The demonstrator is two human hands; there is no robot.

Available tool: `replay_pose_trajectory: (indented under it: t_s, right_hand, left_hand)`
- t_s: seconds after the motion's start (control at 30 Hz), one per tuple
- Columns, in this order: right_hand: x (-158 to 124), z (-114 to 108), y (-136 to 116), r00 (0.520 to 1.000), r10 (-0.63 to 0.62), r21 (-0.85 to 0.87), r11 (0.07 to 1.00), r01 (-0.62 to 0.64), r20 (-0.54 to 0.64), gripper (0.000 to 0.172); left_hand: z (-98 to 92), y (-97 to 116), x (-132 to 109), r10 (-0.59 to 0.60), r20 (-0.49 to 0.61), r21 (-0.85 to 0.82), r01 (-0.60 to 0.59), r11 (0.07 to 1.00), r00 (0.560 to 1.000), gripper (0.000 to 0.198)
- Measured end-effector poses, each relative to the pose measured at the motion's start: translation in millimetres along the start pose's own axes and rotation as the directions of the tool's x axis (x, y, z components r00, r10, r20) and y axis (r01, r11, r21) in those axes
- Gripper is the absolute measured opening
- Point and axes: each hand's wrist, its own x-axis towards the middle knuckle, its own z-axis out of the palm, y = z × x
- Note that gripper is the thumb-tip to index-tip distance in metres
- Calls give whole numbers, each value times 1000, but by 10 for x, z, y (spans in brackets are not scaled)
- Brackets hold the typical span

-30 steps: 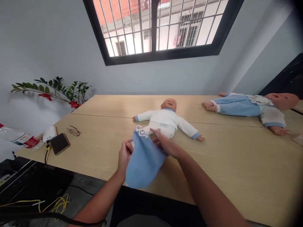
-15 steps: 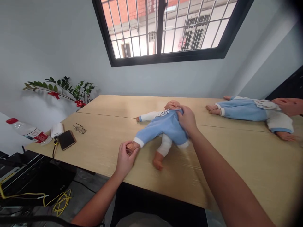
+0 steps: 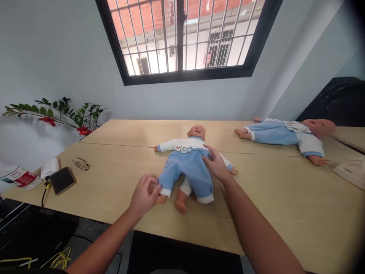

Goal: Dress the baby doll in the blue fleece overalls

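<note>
A baby doll in a white top lies on its back in the middle of the wooden table. Light blue trousers lie over its body and legs, one bare foot sticking out below. My left hand is closed around the doll's foot at the left trouser cuff. My right hand pinches the trousers at the doll's waist, on the right side.
A second doll in blue and white lies at the far right. At the table's left end are a phone, glasses, a white box and a lying bottle. A plant stands behind; cables lie on the floor.
The blue trousers went from bunched in front of the doll to spread over its body and legs. My right hand moved up to the chest, then back down to the waist.
</note>
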Motion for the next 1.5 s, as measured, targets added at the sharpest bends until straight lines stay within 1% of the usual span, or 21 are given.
replay_pose_trajectory:
  t_s: [0.07, 0.13, 0.2, 0.27, 0.33, 0.4, 0.57, 0.6, 0.73, 0.8, 0.87, 0.93, 1.0, 1.03, 1.13, 1.2, 1.23, 1.3, 1.4, 1.43, 1.5]
  right_hand:
    - [-1, 83, -57, 1000, -14, 77, 997, 13, 5, 62]
    - [-25, 153, -144, 999, -34, 99, 995, 31, 33, 58]
    - [-75, 185, -234, 995, -83, 46, 996, 80, 60, 51]
    - [-131, 180, -303, 986, -147, -55, 987, 152, 75, 43]
    - [-173, 150, -337, 975, -210, -175, 960, 221, 76, 34]
    - [-193, 115, -341, 962, -264, -265, 925, 272, 67, 26]
    - [-187, 82, -349, 979, -188, -271, 941, 204, 85, 54]
    - [-187, 87, -365, 979, -171, -287, 938, 197, 113, 52]
    - [-196, 121, -450, 983, -135, -293, 942, 165, 121, 15]
    - [-199, 140, -475, 991, -108, -156, 981, 120, 80, 14]
    - [-200, 153, -480, 995, -79, 3, 997, 79, 55, 20]
    - [-203, 154, -475, 999, -25, 100, 995, 21, 40, 27]
    - [-214, 139, -476, 998, 20, 108, 994, -26, 54, 32]
    - [-222, 129, -484, 996, 24, 84, 996, -31, 86, 36]
    - [-244, 123, -531, 965, 28, -119, 993, 3, 262, 58]
    - [-246, 164, -567, 946, 52, -282, 958, 43, 321, 48]
    - [-242, 197, -579, 953, 46, -333, 941, 59, 300, 34]
    - [-229, 272, -584, 982, 6, -336, 940, 58, 186, 16]
    - [-222, 350, -544, 998, 30, -139, 990, -23, 50, 16]
    - [-227, 357, -521, 997, 61, -42, 997, -59, 49, 20]
    - [-241, 345, -475, 990, 108, 151, 981, -122, 93, 32]
  left_hand:
    - [47, 140, 387, 143, -135, 99, -131, 986, 980, 18]
    - [139, 327, 839, 314, -133, 96, -303, 948, 940, 34]
    - [257, 505, 1279, 452, 58, -16, -452, 892, 890, 71]
    - [372, 621, 1637, 457, 316, -117, -443, 889, 832, 87]
    - [454, 656, 1875, 387, 558, -149, -370, 917, 734, 71]
    - [487, 632, 1996, 320, 660, -137, -309, 941, 680, 51]
    - [395, 538, 2023, 331, 511, -252, -230, 940, 793, 53]
    - [370, 530, 2015, 336, 509, -301, -202, 932, 792, 56]
    - [330, 507, 1997, 329, 551, -447, -61, 892, 767, 50]
    - [345, 501, 1985, 317, 602, -458, -9, 889, 732, 53]
    - [368, 509, 1970, 310, 683, -395, -23, 918, 661, 59]
    - [387, 528, 1963, 298, 753, -298, -100, 949, 587, 50]
    - [387, 540, 1977, 312, 764, -262, -171, 950, 565, 35]
    - [379, 537, 1993, 330, 742, -276, -183, 944, 583, 33]
    - [335, 493, 2049, 335, 616, -353, -130, 927, 713, 32]
    - [309, 456, 2066, 304, 580, -399, -62, 915, 756, 34]
    - [302, 445, 2062, 303, 590, -418, -37, 908, 749, 35]
    - [306, 448, 2033, 332, 657, -432, -23, 902, 676, 39]
    - [344, 492, 1976, 351, 774, -372, -72, 926, 527, 44]
    - [356, 505, 1966, 349, 792, -352, -94, 931, 500, 41]
    - [366, 517, 1969, 355, 789, -347, -114, 931, 501, 35]
